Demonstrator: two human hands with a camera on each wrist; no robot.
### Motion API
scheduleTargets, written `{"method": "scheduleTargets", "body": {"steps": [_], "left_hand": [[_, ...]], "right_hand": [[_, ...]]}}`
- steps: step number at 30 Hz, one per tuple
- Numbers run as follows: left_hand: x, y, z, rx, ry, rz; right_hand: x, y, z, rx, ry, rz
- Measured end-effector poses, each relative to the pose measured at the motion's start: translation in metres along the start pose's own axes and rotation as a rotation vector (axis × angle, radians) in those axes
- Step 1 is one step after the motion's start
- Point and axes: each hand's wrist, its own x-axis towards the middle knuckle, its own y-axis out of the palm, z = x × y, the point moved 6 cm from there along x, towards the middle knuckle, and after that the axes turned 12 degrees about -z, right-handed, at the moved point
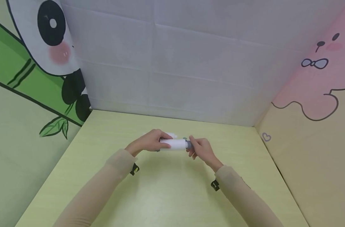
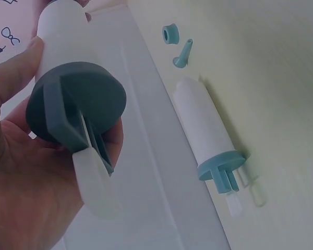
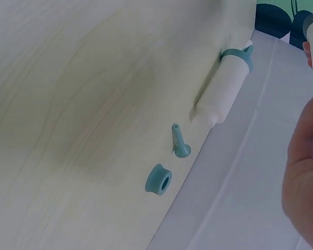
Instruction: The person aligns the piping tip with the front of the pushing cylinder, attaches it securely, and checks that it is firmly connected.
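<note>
My left hand (image 1: 153,140) grips the barrel of a white icing syringe (image 1: 175,144), held level above the table. Its teal flange (image 2: 107,99) and the pale plunger end (image 2: 96,182) point toward the left wrist camera. At the opposite end, the fingers and thumb of my right hand (image 1: 203,150) pinch a grey-teal end piece (image 1: 188,144). Behind it, a second white syringe (image 3: 224,88) with a teal flange lies on the table. Near that one's tip are a teal cone nozzle (image 3: 179,143) and a teal ring (image 3: 159,179).
The pale wood-look table (image 1: 166,192) meets a white back panel (image 1: 189,72). A side panel with a panda and bamboo (image 1: 25,60) stands at left, and one with a pink cartoon animal (image 1: 317,88) at right.
</note>
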Motion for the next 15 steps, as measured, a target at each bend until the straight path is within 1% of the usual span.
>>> {"method": "scheduleTargets", "body": {"steps": [2, 5, 9, 12, 15], "left_hand": [[0.0, -0.002, 0.001, 0.003, -0.004, -0.011], [-0.001, -0.006, 0.002, -0.003, -0.028, -0.013], [-0.002, -0.008, 0.002, -0.013, -0.034, -0.009], [-0.003, -0.008, 0.0, -0.026, -0.018, 0.001], [-0.004, -0.007, 0.0, -0.039, -0.01, 0.001]], "right_hand": [[-0.001, 0.001, 0.004, 0.02, -0.025, 0.047], [-0.004, 0.002, 0.01, 0.036, -0.063, 0.14], [-0.005, 0.0, 0.014, 0.056, -0.072, 0.238], [-0.003, -0.002, 0.013, 0.028, -0.087, 0.27], [-0.001, -0.003, 0.014, -0.034, -0.138, 0.262]]}}
